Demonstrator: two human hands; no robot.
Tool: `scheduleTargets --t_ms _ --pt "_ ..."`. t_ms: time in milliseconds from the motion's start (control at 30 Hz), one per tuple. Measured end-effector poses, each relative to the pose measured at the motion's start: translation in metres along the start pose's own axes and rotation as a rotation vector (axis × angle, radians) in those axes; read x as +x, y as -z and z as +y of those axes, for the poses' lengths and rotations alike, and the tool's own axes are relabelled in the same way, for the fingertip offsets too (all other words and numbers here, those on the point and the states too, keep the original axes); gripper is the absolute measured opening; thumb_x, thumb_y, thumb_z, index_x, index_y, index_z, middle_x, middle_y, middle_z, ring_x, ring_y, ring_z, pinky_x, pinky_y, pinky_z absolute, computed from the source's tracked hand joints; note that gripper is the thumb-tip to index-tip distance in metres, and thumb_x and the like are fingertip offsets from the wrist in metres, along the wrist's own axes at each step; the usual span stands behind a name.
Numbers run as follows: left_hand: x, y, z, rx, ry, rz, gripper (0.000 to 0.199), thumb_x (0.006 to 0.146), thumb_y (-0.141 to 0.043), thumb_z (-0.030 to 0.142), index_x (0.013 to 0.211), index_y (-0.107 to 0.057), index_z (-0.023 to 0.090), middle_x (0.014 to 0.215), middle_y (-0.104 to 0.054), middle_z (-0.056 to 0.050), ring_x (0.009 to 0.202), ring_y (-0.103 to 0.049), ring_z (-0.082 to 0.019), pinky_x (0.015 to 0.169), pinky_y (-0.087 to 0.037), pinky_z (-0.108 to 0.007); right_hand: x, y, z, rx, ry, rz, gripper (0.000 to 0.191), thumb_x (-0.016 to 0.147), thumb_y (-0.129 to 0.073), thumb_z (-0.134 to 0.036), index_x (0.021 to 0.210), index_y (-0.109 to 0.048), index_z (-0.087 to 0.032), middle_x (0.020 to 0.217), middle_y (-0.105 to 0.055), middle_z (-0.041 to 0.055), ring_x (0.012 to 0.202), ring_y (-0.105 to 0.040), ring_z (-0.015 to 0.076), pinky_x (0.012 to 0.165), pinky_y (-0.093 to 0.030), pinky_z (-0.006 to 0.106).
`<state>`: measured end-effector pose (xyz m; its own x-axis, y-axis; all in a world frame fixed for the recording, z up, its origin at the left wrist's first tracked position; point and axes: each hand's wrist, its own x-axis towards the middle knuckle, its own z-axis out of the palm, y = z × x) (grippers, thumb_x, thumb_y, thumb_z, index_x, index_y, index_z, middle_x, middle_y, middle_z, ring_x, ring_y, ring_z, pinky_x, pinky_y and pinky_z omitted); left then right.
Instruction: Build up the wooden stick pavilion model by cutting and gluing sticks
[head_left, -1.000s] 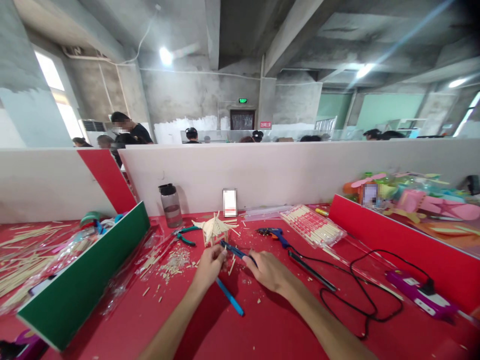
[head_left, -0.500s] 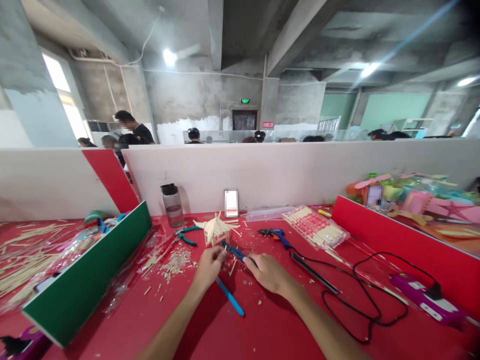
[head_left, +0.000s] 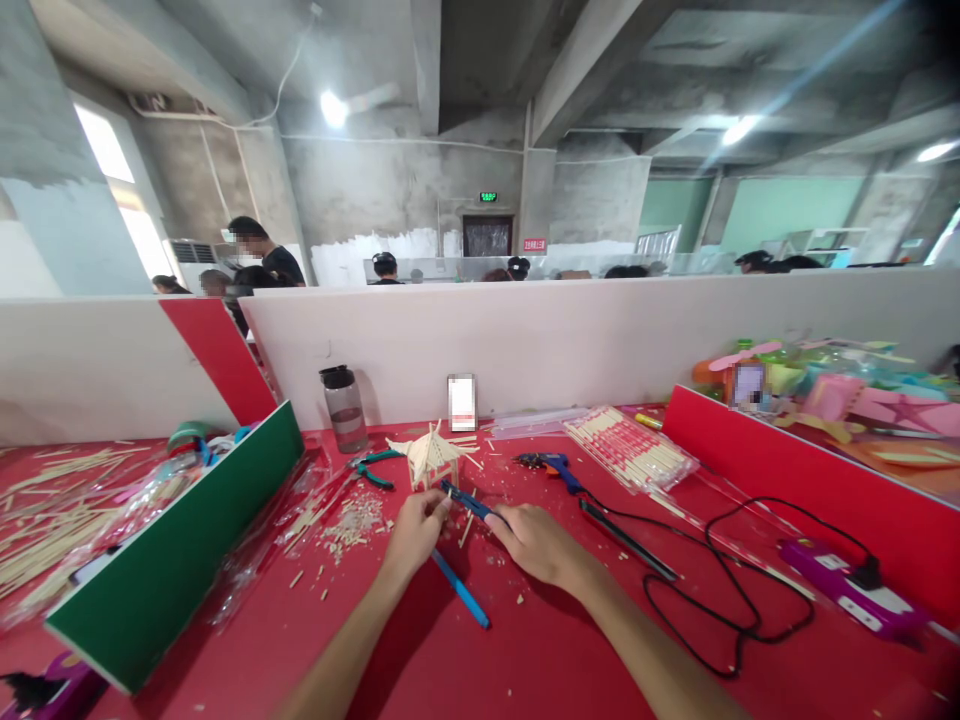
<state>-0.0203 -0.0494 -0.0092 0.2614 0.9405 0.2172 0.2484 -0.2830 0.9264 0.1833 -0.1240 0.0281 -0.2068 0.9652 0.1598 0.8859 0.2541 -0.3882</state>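
Observation:
My right hand (head_left: 536,540) is closed around the handles of dark blue pliers (head_left: 472,503). Their jaws point left, meeting the fingertips of my left hand (head_left: 417,525). Those fingers are pinched on a short pale wooden stick, mostly hidden, its end showing by the jaws. Just behind stands a small pavilion model (head_left: 433,455) of pale sticks, with a peaked roof on thin posts. On the table below my left hand lies a blue pen (head_left: 461,590), its upper end near my wrist. Little stick offcuts (head_left: 352,525) are heaped to the left.
Green-handled pliers (head_left: 373,468) lie left of the model; a bottle (head_left: 343,410) and a phone (head_left: 462,402) stand behind. To the right are a glue gun (head_left: 551,466) with its black cord, packed sticks (head_left: 630,450) and a power strip (head_left: 851,588). Green (head_left: 187,550) and red (head_left: 810,480) dividers flank the table.
The camera view has shifted very slightly. Both hands, the pliers and the model hold nearly the same positions.

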Motion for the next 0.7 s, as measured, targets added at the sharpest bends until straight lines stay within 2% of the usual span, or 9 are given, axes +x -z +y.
scheduleTargets --t_ms 233,433,700 --pt "0.0011 0.0008 0.0007 0.037 -0.048 0.005 0.033 0.083 -0.057 0.047 0.07 -0.061 0.017 0.055 -0.061 -0.001 0.05 -0.057 -0.017 0.053 -0.043 -0.027 0.0003 -0.0031 0.0052 0.005 0.06 0.024 0.046 0.104 -0.027 -0.045 0.097 -0.065 -0.02 0.094 -0.075 0.0098 0.088 -0.07 0.0248 0.071 -0.039 0.029" --pt "0.0 -0.0042 -0.0002 -0.033 -0.028 -0.002 0.035 0.081 -0.06 0.049 0.066 -0.056 0.018 0.054 -0.058 0.0 0.049 -0.056 -0.016 0.052 -0.042 -0.026 -0.001 0.0008 0.0032 -0.092 0.045 0.014 0.046 0.104 -0.027 -0.046 0.096 -0.063 -0.018 0.091 -0.074 0.0109 0.084 -0.07 0.0252 0.068 -0.037 0.03" --pt "-0.0009 -0.0082 -0.0021 -0.068 -0.017 -0.003 0.035 0.078 -0.062 0.05 0.064 -0.056 0.019 0.053 -0.058 0.001 0.048 -0.054 -0.015 0.052 -0.041 -0.026 -0.001 -0.0007 0.0068 -0.105 0.061 0.008 0.048 0.104 -0.025 -0.045 0.097 -0.064 -0.018 0.091 -0.073 0.0124 0.083 -0.069 0.0264 0.068 -0.038 0.031"
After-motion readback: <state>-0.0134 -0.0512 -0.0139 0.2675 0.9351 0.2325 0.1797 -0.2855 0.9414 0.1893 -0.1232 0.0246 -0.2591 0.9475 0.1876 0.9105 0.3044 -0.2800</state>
